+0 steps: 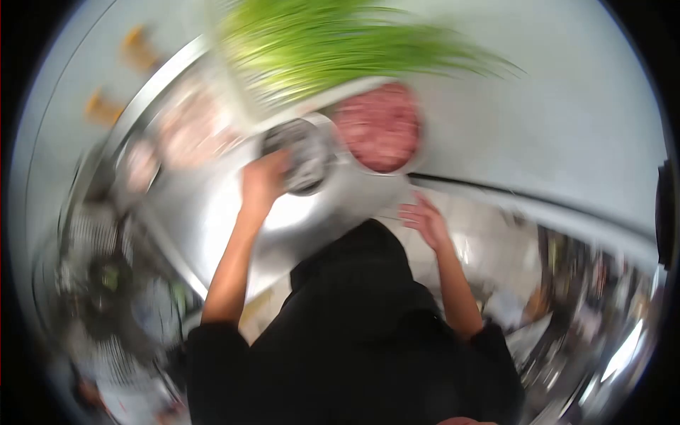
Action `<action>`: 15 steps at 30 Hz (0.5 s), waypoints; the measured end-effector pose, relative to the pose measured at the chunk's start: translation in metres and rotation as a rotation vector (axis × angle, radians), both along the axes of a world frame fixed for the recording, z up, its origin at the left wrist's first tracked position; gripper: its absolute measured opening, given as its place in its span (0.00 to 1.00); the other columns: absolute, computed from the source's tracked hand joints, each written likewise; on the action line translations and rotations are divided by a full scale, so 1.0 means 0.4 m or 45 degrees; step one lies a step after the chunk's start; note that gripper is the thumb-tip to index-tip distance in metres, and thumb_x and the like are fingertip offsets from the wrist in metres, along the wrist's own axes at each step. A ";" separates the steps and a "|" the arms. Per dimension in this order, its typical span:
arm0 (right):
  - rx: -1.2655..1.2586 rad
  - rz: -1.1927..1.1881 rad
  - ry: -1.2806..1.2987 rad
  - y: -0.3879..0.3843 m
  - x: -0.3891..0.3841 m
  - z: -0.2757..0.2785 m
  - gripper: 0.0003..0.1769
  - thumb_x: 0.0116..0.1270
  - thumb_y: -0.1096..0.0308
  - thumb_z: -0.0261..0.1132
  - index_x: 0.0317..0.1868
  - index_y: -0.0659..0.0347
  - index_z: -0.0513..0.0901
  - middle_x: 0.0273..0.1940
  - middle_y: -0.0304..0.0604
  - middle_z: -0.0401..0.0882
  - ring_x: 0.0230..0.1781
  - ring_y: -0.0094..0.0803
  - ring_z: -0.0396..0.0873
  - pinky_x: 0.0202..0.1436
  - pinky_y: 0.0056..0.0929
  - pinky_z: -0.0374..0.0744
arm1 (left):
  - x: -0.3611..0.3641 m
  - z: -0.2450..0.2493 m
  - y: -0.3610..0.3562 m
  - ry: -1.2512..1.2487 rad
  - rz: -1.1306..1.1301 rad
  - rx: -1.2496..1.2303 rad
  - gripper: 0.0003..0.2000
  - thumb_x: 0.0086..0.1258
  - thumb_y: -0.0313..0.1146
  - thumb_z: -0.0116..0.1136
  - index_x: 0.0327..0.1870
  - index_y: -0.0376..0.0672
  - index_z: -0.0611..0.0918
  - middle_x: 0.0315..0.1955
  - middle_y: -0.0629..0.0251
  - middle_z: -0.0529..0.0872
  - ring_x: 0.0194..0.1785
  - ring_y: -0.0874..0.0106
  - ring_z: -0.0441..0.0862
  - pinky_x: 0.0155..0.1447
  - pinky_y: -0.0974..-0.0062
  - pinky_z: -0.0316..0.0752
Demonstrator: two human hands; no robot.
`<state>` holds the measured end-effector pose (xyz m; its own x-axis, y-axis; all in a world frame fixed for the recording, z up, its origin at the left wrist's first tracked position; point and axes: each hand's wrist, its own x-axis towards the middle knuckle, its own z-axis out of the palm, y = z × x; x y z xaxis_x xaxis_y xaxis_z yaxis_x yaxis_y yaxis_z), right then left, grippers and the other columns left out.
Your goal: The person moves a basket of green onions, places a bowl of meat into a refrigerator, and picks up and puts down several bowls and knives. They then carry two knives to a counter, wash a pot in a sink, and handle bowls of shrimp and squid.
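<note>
My left hand [265,178] is at the near left rim of a round bowl [308,159] with dark and grey contents, its fingers closed over the edge. The bowl stands on a shiny metal surface [212,202]. Just right of it is a round container of red, minced-looking meat [379,127]. My right hand [425,219] hangs in the air below the meat, fingers apart and holding nothing. Long green stalks [319,46] lie in a white tray [244,117] beyond the bowl. The frame is blurred by motion.
Pale pieces, perhaps meat, sit in a metal tray [188,127] at the upper left. Two orange objects [104,108] are farther left. A pale counter [552,120] spans the right, its dark edge near my right hand. A fan [106,280] stands at the left.
</note>
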<state>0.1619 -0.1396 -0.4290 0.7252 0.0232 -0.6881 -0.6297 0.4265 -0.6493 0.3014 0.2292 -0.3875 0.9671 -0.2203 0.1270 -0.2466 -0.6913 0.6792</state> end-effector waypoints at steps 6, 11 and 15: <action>-0.123 -0.317 0.187 -0.077 -0.245 -0.086 0.25 0.65 0.70 0.54 0.63 0.63 0.63 0.43 0.54 0.79 0.40 0.42 0.82 0.40 0.39 0.82 | 0.013 0.021 -0.013 -0.102 -0.125 0.112 0.05 0.48 0.22 0.65 0.23 0.34 0.79 0.22 0.57 0.76 0.26 0.59 0.75 0.32 0.68 0.70; -0.313 -0.560 0.576 -0.170 -0.534 -0.293 0.24 0.61 0.71 0.58 0.59 0.61 0.67 0.35 0.52 0.80 0.30 0.39 0.81 0.33 0.40 0.83 | 0.020 0.019 -0.031 -0.270 -0.249 0.192 0.05 0.46 0.19 0.64 0.22 0.32 0.79 0.30 0.56 0.76 0.37 0.58 0.74 0.42 0.65 0.70; -0.282 -0.729 0.666 -0.266 -0.657 -0.349 0.24 0.59 0.74 0.58 0.58 0.62 0.67 0.33 0.50 0.80 0.26 0.37 0.81 0.30 0.39 0.82 | 0.001 0.031 -0.080 -0.112 0.146 0.384 0.10 0.45 0.19 0.67 0.22 0.34 0.75 0.34 0.57 0.75 0.38 0.57 0.74 0.44 0.62 0.70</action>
<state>-0.1011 -0.2462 -0.5687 0.1662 -0.4313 -0.8868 -0.5982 0.6708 -0.4384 0.3016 0.1971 -0.3751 0.9760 -0.1513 0.1565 -0.2043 -0.8846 0.4191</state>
